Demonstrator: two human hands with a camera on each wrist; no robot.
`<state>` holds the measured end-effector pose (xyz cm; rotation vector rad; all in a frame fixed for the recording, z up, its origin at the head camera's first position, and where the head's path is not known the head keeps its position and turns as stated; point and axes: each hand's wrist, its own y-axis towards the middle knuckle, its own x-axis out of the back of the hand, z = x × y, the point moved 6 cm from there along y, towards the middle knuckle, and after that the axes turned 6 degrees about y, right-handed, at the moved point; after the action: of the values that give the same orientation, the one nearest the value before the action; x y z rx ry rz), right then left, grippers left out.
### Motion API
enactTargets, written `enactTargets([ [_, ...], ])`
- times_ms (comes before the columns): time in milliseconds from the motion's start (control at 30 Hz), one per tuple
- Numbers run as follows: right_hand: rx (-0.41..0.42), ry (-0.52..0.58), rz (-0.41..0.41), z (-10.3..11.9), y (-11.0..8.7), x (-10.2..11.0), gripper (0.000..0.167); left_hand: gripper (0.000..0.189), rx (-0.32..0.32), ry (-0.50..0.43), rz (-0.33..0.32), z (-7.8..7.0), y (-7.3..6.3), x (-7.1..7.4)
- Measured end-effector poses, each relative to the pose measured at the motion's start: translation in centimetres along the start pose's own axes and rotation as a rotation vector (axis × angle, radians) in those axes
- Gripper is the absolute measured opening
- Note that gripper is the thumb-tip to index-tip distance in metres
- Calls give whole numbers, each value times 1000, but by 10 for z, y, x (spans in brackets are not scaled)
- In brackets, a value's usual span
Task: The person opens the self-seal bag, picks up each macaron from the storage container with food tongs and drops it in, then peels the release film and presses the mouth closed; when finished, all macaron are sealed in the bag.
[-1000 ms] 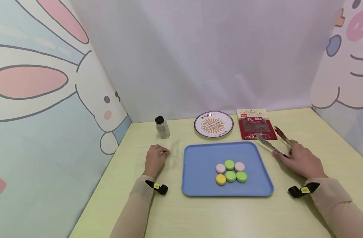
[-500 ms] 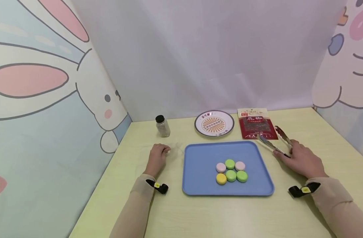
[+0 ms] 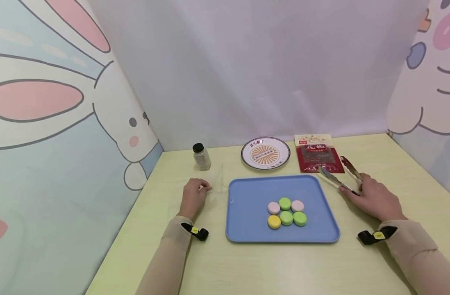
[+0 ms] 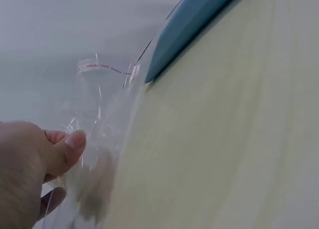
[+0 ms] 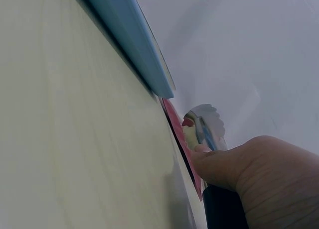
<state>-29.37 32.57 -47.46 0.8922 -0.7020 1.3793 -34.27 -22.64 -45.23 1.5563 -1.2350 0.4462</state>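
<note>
My left hand (image 3: 194,198) pinches a clear plastic bag (image 3: 217,184) between thumb and fingers, left of the blue tray. In the left wrist view the crinkled bag (image 4: 107,109) shows a strip with red print near its top. My right hand (image 3: 378,200) holds metal tongs (image 3: 332,177) at the tray's right, their two arms spread and tips toward the red packet. The right wrist view shows the scalloped tong head (image 5: 212,120) beyond my thumb (image 5: 214,164). On the blue tray (image 3: 247,213) lie several macarons (image 3: 286,218), green, pale pink and yellow.
Behind the tray stands a white plate (image 3: 265,153) with an orange sunburst pattern. A red packet (image 3: 317,157) lies to its right. A small clear jar with a black lid (image 3: 201,159) stands at the back left. A pale curtain (image 3: 247,73) closes off the rear.
The clear bag has shifted shape at my left fingers, and its far edge now stands up more by the tray's corner. My right hand and the tongs stay in place.
</note>
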Motion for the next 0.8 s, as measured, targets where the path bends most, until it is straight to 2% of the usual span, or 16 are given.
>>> enactTargets([
  [167,3,-2,0,1,0,0,74,10,-84,-10,-42,-4,0,2],
  [333,40,3,-50,8,-2,1,65,7,-100,3,-63,-3,0,2],
  [433,112,16,-137,23,-2,6,55,5,-112,-2,-84,-3,0,4],
  [500,209,30,-199,40,-3,10,48,4,-132,-11,-107,-4,-1,6],
  [567,313,49,-227,62,-4,11,42,4,-172,-15,-142,-7,-1,8],
  [667,466,43,-171,98,-9,10,45,5,-267,-22,-211,-14,-2,12],
  [800,557,-31,45,137,-15,0,52,9,-402,-52,-291,-27,-5,16],
])
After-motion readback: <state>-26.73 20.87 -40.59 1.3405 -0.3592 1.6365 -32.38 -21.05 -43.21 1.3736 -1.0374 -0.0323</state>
